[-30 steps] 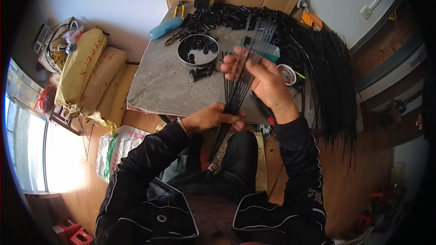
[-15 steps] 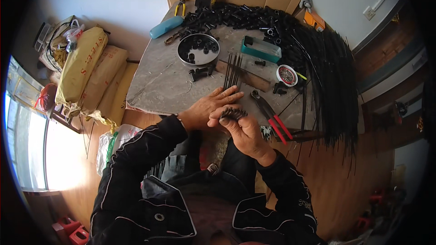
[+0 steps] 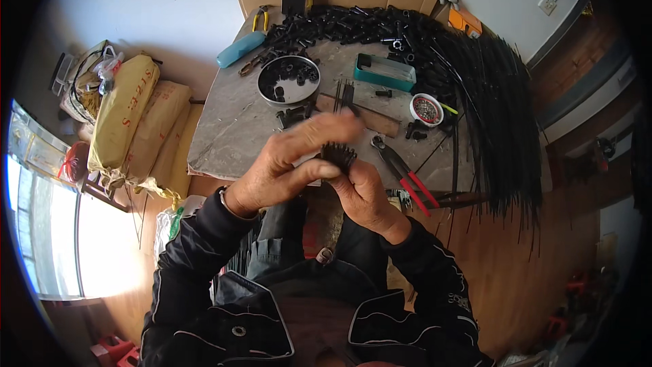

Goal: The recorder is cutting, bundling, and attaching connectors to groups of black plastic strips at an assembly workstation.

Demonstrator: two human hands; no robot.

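- Clock directions are taken from the hands, with twelve at the far side of the desk (image 3: 227,122).
- A bundle of black rods (image 3: 337,155) is gathered in front of the person at the near edge of the desk, its upper tips pointing toward the camera and looking slightly uneven.
- The right hand (image 3: 363,194) is closed around the bundle from the four o'clock side.
- The left hand (image 3: 288,160), at nine o'clock, is open: its fingers stretch past the bundle, blurred, and its thumb lies at the tips, seemingly touching.
- By my judgement, this one handful is gathered but its tips are not quite level; a large heap of long rods (image 3: 502,129) lies apart from it at two to three o'clock.
- Many black fittings (image 3: 339,24) lie loose at twelve; a few more sit in the round tin (image 3: 299,90) at eleven. Red-handled pliers (image 3: 407,184) lie unheld at three.
- Compared with half a second ago, the left hand is raised from its flatter pose over the rods, while the right hand keeps its hold.
- One second ago the left hand gripped the slanting bundle and the right hand was up at one o'clock, fingers spread.
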